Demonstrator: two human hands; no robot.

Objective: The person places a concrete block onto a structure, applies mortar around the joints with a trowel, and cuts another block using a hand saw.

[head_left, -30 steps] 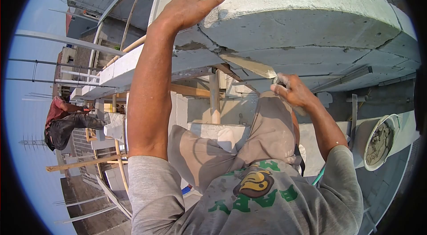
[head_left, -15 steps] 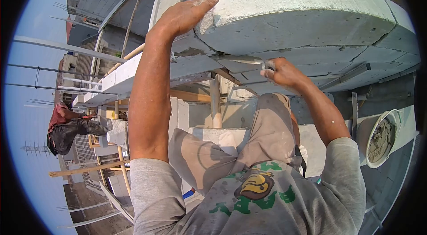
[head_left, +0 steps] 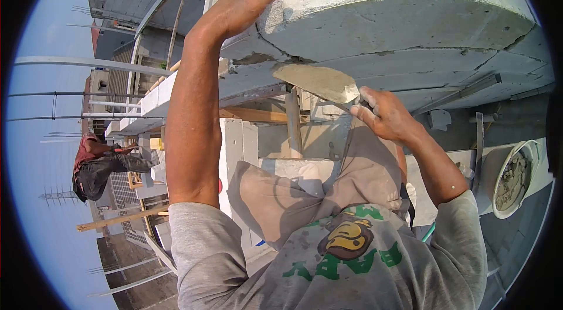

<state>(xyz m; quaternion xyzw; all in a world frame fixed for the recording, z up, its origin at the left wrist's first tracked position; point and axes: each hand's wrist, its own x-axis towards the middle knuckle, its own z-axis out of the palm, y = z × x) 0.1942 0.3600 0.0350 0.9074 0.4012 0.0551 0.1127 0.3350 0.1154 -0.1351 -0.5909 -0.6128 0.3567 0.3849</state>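
Note:
My left hand is at the near-left end of a large pale lightweight concrete block, its thumb stretched along the block's edge. The other fingers are hidden behind the end. My right hand is closed round the handle of a trowel, which is mostly covered by the hand. The trowel's broad blade shows a grey mortar-coloured face and lies just below the block, clear of the joint. A rough mortar joint runs under the block, above the lower blocks of the curved wall.
A white bucket of grey mortar stands at the right. Wooden posts and a metal bar are near the wall. Another person works at the far left among poles and thin bars.
My right hand has drawn the trowel down and away from the joint, turning its blade broadside to view. My left hand stays at the block's end. The view has shifted slightly.

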